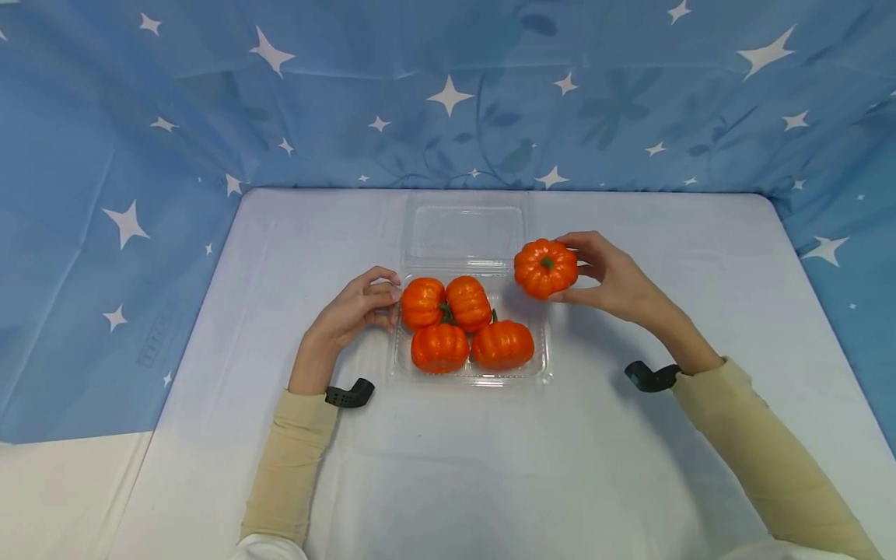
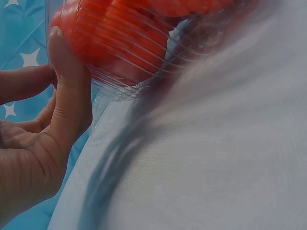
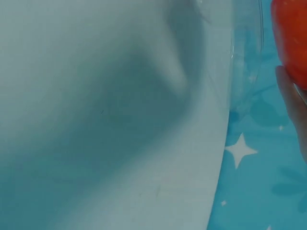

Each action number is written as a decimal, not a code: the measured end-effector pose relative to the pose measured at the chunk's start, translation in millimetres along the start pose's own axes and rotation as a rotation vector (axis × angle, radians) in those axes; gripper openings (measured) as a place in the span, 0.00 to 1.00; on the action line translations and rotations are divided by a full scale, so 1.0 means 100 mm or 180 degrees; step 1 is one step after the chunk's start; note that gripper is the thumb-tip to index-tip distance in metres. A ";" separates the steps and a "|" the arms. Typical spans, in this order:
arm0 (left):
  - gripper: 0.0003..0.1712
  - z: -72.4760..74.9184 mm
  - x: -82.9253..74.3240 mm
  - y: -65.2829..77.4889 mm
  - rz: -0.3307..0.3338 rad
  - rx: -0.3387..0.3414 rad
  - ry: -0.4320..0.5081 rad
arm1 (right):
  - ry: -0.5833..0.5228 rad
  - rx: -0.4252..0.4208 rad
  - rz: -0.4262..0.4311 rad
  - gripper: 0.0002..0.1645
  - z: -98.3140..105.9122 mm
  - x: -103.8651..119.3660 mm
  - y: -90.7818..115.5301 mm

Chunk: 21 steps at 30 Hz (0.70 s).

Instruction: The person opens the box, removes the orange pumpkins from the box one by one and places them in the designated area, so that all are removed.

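A clear plastic clamshell container point(image 1: 472, 379) stands on the table with its lid folded back. Several small orange pumpkins lie in it, among them one at the front left point(image 1: 439, 348) and one at the front right point(image 1: 502, 345). The left hand point(image 1: 360, 306) is at the container's left edge. In the left wrist view its thumb point(image 2: 67, 81) lies against the ribbed wall, with the curled fingers beside it. Between thumb and fingers, the right hand point(image 1: 612, 284) holds another pumpkin point(image 1: 546, 269), stem up, over the container's back right corner. Only part of that pumpkin point(image 3: 293, 43) shows in the right wrist view.
The transparent lid point(image 1: 467, 232) lies toward the table's back edge. A white cloth covers the table point(image 1: 490, 467). Blue star-patterned fabric point(image 1: 392, 85) rises behind it and at both sides. Each wrist wears a black device, one on the left point(image 1: 351, 393) and one on the right point(image 1: 649, 377).
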<state>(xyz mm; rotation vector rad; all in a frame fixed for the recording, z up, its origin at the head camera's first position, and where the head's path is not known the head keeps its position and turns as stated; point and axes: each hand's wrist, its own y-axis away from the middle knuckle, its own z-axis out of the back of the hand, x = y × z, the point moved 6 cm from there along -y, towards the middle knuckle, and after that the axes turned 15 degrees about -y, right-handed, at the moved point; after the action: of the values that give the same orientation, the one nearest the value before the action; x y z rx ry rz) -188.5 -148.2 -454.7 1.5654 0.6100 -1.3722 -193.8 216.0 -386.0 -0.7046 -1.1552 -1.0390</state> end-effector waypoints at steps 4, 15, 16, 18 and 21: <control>0.11 0.00 0.00 0.00 0.0013 -0.0006 0.0004 | -0.0030 -0.0149 -0.0117 0.47 0.11 -0.09 -0.01; 0.10 0.00 0.01 0.00 0.0029 -0.0007 -0.0002 | -0.0183 -0.0392 -0.0538 0.48 0.42 -0.43 -0.04; 0.10 0.00 0.01 0.00 0.0026 -0.0007 -0.0003 | -0.0193 -0.0397 -0.0575 0.48 0.44 -0.46 -0.05; 0.10 0.00 0.01 0.01 0.0019 -0.0002 -0.0005 | -0.0198 -0.0404 -0.0657 0.48 0.47 -0.52 -0.07; 0.10 0.00 0.00 0.00 0.0001 -0.0001 -0.0003 | -0.0194 -0.0426 -0.0762 0.50 0.50 -0.59 -0.09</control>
<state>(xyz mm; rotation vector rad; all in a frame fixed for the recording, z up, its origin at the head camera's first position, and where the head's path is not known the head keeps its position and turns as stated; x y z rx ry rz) -188.1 -148.4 -454.7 1.5645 0.6094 -1.3725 -225.4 273.5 -428.4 -0.7188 -1.2526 -1.3133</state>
